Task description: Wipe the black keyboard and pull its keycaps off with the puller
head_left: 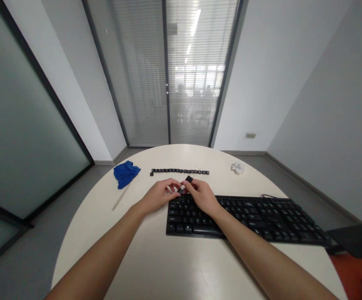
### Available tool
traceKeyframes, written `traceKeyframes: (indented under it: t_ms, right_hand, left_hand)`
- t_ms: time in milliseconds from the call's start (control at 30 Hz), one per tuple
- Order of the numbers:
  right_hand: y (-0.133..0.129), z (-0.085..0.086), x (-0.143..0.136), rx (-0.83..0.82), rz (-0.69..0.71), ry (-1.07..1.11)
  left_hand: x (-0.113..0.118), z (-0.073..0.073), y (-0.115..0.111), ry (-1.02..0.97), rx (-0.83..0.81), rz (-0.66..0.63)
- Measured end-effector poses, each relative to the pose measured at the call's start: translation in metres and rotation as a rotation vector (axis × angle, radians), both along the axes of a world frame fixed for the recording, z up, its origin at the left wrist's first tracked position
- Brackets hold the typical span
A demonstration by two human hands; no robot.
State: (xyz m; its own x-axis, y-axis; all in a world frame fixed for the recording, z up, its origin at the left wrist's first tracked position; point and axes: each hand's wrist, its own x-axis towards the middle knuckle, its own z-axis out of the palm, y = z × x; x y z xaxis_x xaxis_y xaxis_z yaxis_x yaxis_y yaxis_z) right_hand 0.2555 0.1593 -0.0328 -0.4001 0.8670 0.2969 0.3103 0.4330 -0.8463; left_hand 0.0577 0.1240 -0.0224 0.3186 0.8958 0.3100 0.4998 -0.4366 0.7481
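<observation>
A small black keycap [181, 191] and white material [168, 190] are pinched in the left hand [158, 194] over the upper left corner of a keyboard [206, 230], the right hand [204, 196] gripping a black-handled wire tool [189, 179] beside it; beyond, loose keycaps [176, 170] line the table [149, 262] between blue cloth [126, 174] and crumpled white tissue [237, 168].

The keyboard [246, 216] is black plastic, faintly shiny along its front edge; the loose keycaps [170, 170] look like the same dark plastic. The blue cloth [126, 173] is matt and rumpled, the white wad [237, 168] crinkled like tissue paper. The tabletop [143, 258] is smooth with a soft sheen, the left-hand panel [18, 116] frosted glass, the wall [271, 83] matt.
</observation>
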Motion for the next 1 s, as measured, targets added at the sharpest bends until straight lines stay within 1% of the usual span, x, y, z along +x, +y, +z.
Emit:
traceKeyframes:
  t_ms: [200,367,467,533,600,667,767,833,933,1000]
  right_hand:
    - [0.002,-0.003,0.000,-0.023,0.023,0.051]
    - [0.002,-0.003,0.000,-0.023,0.018,0.047]
    - [0.004,-0.003,-0.001,-0.076,-0.017,0.098]
    - [0.005,-0.004,-0.001,-0.111,-0.042,0.132]
    - [0.007,-0.006,-0.002,-0.110,-0.053,0.139]
    - [0.008,-0.007,-0.002,-0.084,-0.054,0.135]
    - [0.007,-0.009,-0.002,-0.047,-0.050,0.114]
    - [0.005,-0.009,-0.001,-0.039,-0.038,0.104]
    - [0.002,-0.008,0.000,-0.032,-0.025,0.095]
    - [0.002,-0.007,0.000,-0.029,-0.024,0.092]
  left_hand:
    - [-0.002,0.002,-0.002,0.167,0.143,-0.010]
    - [0.000,0.005,-0.005,0.273,0.286,-0.026]
    - [0.004,0.006,-0.008,0.355,0.303,-0.060]
    - [0.006,0.006,-0.008,0.368,0.304,-0.039]
    - [0.003,0.005,-0.007,0.344,0.322,0.042]
    - [-0.003,0.005,-0.002,0.302,0.343,0.172]
    - [-0.019,0.005,0.011,0.216,0.344,0.371]
    - [-0.030,0.005,0.021,0.179,0.331,0.451]
    - [-0.040,0.003,0.031,0.230,0.317,0.558]
    - [-0.043,-0.003,0.034,0.276,0.326,0.605]
